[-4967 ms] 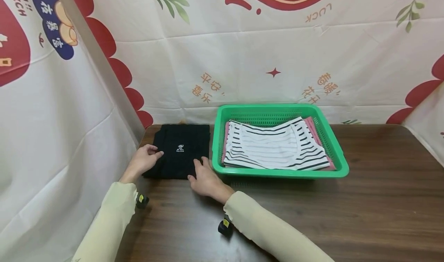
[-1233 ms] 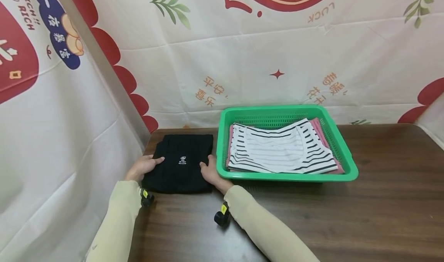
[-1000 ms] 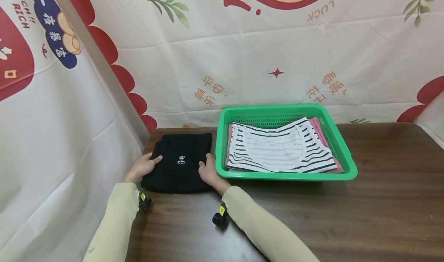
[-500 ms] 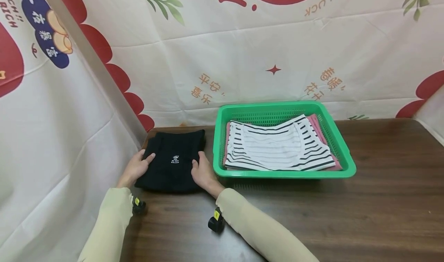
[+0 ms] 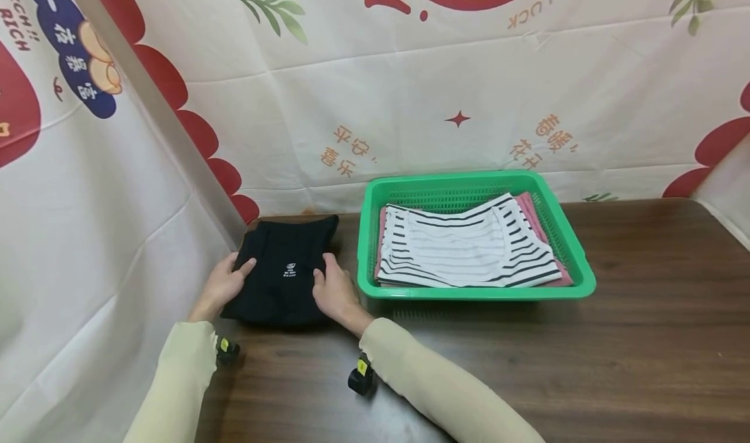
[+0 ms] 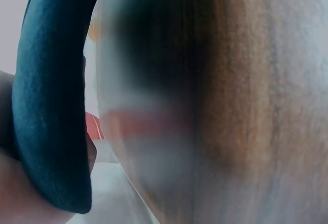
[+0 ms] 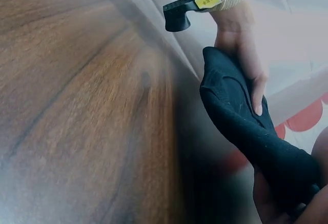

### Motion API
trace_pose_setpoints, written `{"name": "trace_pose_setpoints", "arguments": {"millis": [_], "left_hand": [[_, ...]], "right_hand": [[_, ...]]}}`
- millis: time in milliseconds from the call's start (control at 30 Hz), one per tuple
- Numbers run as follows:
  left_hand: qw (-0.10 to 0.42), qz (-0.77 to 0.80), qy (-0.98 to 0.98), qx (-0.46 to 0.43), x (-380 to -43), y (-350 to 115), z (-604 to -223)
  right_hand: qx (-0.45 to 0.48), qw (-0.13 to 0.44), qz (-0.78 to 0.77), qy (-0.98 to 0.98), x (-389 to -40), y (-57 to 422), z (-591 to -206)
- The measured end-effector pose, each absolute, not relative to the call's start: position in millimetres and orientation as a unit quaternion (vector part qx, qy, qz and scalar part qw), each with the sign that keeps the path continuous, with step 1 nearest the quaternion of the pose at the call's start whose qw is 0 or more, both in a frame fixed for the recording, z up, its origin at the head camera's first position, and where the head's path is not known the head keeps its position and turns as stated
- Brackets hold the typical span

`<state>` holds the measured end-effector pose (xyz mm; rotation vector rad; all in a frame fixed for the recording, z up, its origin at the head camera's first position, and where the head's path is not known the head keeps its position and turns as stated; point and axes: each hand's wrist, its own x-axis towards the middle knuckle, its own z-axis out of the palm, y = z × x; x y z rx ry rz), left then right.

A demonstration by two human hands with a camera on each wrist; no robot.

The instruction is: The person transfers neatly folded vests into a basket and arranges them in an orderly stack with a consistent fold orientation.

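A neatly folded black garment [image 5: 281, 293] with a small white print is held between both hands at the left of the table. My left hand [image 5: 224, 284] grips its left side, thumb on top. On the opposite side my right hand [image 5: 336, 292] pinches the right edge, thumb above and fingers underneath. The right wrist view shows the black cloth [image 7: 241, 124] raised above the wood and sagging between the hands, the left hand [image 7: 241, 49] at its far end. Up close in the left wrist view, the folded edge of the garment [image 6: 51, 101] looks thick and rounded.
A green plastic basket [image 5: 480, 293] stands just right of the right hand, holding a folded white garment with dark stripes [image 5: 457, 251] over a pink one [image 5: 530, 215]. Printed white cloth [image 5: 410, 104] hangs behind and at the left of the brown wooden table [image 5: 644, 339].
Five seconds ago the hands rested at the edges of the flat garment. They then gripped both sides; the garment has come nearer, lifted and shifted slightly left, its far right corner curling up.
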<state>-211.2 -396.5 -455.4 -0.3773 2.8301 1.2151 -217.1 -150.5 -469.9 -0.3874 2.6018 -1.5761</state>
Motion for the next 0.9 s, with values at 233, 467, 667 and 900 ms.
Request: {"name": "trace_pose_setpoints", "arguments": {"millis": [233, 467, 667, 900], "left_hand": [[-0.002, 0.392, 0.912, -0.121, -210, -392, -446], [-0.004, 0.4, 0.908, -0.127, -210, -385, -436], [-0.005, 0.407, 0.905, -0.126, -210, -382, -432], [-0.011, 0.427, 0.894, -0.133, -211, -381, -428]], "right_hand": [[-0.147, 0.024, -0.518, 0.842, -218, -148, -456], [-0.157, 0.035, -0.521, 0.838, -219, -142, -442], [-0.168, 0.028, -0.519, 0.838, -220, -141, -434], [-0.179, 0.017, -0.525, 0.832, -221, -136, -422]]}}
